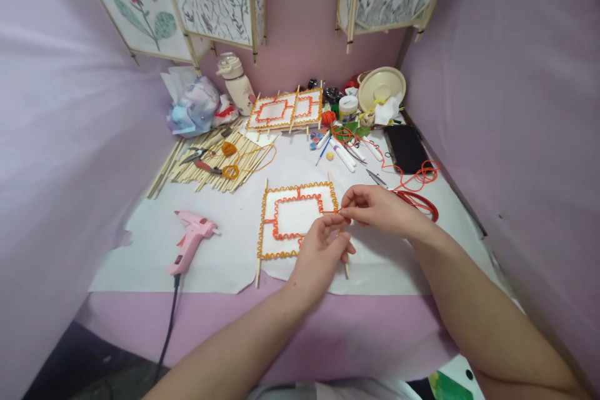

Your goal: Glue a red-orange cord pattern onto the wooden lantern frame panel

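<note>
A framed panel [287, 249] lies on white paper [225, 265] in front of the person, its stick frame edged with wavy orange-yellow cord [259, 231] and a red cord square [275, 215] set inside it. The right hand [370, 209] is at the panel's right side, thumb and index fingertips pinched together at the outer end of a short red strand [329, 212] that runs from the square to the border. The left hand [325, 247] lies over the panel's lower right corner, fingers bent and partly spread; whether they grip anything cannot be told. To the left, a pink glue gun [191, 242] rests on the paper, and beyond it pliers [206, 167] and 2 bundles of orange-yellow yarn [229, 149] lie on a pile of sticks [225, 181]. Behind stands a 2nd panel [270, 111] with similar cord trim. Near the right forearm lie red-handled scissors [434, 207], loose red yarn [412, 186] and a black phone [405, 147].
</note>
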The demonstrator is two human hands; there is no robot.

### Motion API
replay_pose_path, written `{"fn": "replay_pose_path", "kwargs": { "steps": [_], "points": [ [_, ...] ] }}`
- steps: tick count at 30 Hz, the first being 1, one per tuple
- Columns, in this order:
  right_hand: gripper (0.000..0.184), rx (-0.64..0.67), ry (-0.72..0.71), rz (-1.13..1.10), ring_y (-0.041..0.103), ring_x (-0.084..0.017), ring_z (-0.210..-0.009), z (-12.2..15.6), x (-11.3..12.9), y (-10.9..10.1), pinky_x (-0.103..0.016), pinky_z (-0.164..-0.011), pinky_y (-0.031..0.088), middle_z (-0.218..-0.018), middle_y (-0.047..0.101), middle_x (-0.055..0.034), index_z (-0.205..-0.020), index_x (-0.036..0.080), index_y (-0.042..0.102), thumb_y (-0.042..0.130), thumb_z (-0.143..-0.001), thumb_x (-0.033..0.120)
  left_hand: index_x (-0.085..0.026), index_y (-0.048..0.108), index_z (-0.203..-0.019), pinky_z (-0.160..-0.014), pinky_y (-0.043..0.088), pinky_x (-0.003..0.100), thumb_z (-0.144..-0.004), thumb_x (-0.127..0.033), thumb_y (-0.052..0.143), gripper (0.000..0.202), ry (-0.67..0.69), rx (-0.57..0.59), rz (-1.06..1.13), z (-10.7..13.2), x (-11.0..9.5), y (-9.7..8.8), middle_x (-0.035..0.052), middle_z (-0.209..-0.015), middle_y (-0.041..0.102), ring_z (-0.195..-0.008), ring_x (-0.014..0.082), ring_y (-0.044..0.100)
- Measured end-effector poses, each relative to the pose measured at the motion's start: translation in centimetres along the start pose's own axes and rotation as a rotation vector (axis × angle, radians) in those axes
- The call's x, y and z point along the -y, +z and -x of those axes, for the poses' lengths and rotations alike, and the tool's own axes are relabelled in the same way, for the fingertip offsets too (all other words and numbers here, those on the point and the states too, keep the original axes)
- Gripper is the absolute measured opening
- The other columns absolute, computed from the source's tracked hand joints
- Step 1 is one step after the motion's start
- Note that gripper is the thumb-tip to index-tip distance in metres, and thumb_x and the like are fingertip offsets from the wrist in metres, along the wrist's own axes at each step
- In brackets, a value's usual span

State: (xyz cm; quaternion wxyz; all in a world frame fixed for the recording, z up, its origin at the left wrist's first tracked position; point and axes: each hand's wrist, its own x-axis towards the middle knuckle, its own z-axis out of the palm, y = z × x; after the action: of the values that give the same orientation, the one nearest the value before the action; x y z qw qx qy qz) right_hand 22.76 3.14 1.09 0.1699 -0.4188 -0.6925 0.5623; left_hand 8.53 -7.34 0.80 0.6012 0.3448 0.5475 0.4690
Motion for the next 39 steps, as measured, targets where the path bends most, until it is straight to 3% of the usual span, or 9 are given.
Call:
{"fn": "replay_pose_path", "kwargs": {
  "steps": [7,11,16,20,22,25,28,35,39],
  "points": [
    [0.021,-0.026,0.053,-0.195,0.045,-0.008,-0.044,1.3,1.4,-0.9,-0.022,-0.041,0.031,-0.073,0.070,-0.0004,-0.094,0.021,0.061,0.062,-0.080,0.037,-0.017,0.049,-0.099,-0.050,0.039,0.017,-0.082,-0.021,0.065,0.024,-0.022,-0.176,0.334,0.4,-0.5,1.7,0.0091,-0.116,0.059,-0.063,0.0036,0.056],
    [0.032,0.080,0.082,-0.289,0.045,-0.009,-0.040,2.0,1.7,-1.0,-0.020,-0.038,0.026,-0.053,0.057,0.0046,-0.111,0.021,0.060,0.060,-0.085,0.040,-0.016,0.051,-0.099,-0.043,0.033,0.015,-0.080,-0.019,0.068,0.026,-0.060,-0.141,0.455,-0.1,-0.9,2.1,0.0063,-0.105,0.061,-0.060,0.0036,0.056],
    [0.042,0.242,0.087,-0.337,0.048,-0.006,-0.039,2.3,1.9,-0.9,-0.020,-0.036,0.031,-0.077,0.069,-0.0008,-0.124,0.022,0.056,0.058,-0.088,0.043,-0.014,0.052,-0.088,-0.039,0.023,0.011,-0.076,-0.018,0.073,0.024,-0.156,-0.067,0.588,-0.7,-1.1,2.7,-0.0013,-0.077,0.055,-0.050,0.0004,0.044],
    [0.039,0.218,0.073,-0.287,0.049,-0.005,-0.040,2.3,1.8,-1.2,-0.021,-0.037,0.032,-0.096,0.072,-0.0036,-0.122,0.024,0.060,0.057,-0.088,0.044,-0.013,0.052,-0.080,-0.038,0.020,0.011,-0.076,-0.021,0.074,0.023,-0.203,0.036,0.540,-0.8,-0.7,1.4,-0.0036,-0.068,0.050,-0.045,-0.0008,0.034],
    [0.041,0.219,0.064,-0.236,0.049,-0.006,-0.041,2.3,1.8,-1.4,-0.021,-0.038,0.034,-0.086,0.072,-0.0023,-0.123,0.022,0.062,0.056,-0.089,0.043,-0.013,0.053,-0.080,-0.038,0.020,0.011,-0.076,-0.021,0.074,0.023,-0.199,0.066,0.538,-0.7,-0.6,0.5,-0.0048,-0.068,0.047,-0.046,-0.0009,0.034],
    [0.045,0.231,0.061,-0.179,0.050,-0.008,-0.042,2.2,1.7,-1.4,-0.020,-0.039,0.035,-0.067,0.066,0.0006,-0.130,0.019,0.060,0.053,-0.090,0.040,-0.011,0.055,-0.085,-0.038,0.022,0.010,-0.077,-0.016,0.071,0.019,-0.183,0.029,0.562,-0.6,-0.8,-0.2,-0.0019,-0.077,0.053,-0.049,-0.0011,0.039],
    [0.051,0.306,0.055,-0.196,0.052,-0.007,-0.044,2.3,1.7,-1.3,-0.020,-0.040,0.039,-0.077,0.070,-0.0006,-0.139,0.022,0.052,0.052,-0.090,0.036,-0.010,0.056,-0.092,-0.038,0.025,0.010,-0.079,-0.011,0.066,0.016,-0.163,-0.028,0.568,-0.4,-1.3,0.2,0.0039,-0.093,0.059,-0.054,-0.0002,0.049],
    [0.066,0.443,0.051,-0.167,0.054,-0.009,-0.043,2.7,1.8,-1.2,-0.022,-0.043,0.046,-0.066,0.066,0.0030,-0.151,0.024,0.035,0.052,-0.089,0.032,-0.012,0.050,-0.087,-0.038,0.022,0.009,-0.085,-0.013,0.061,0.011,-0.218,0.016,0.583,-0.8,-1.7,1.3,-0.0030,-0.070,0.050,-0.048,-0.0001,0.043],
    [0.057,0.339,0.030,-0.112,0.053,-0.009,-0.043,2.4,1.6,-1.3,-0.021,-0.042,0.042,-0.067,0.067,0.0024,-0.143,0.022,0.047,0.053,-0.087,0.031,-0.015,0.049,-0.083,-0.039,0.018,0.012,-0.081,-0.024,0.068,0.021,-0.202,0.103,0.399,-0.9,-1.5,-0.2,-0.0045,-0.065,0.049,-0.046,0.0008,0.037]
  ]
}}
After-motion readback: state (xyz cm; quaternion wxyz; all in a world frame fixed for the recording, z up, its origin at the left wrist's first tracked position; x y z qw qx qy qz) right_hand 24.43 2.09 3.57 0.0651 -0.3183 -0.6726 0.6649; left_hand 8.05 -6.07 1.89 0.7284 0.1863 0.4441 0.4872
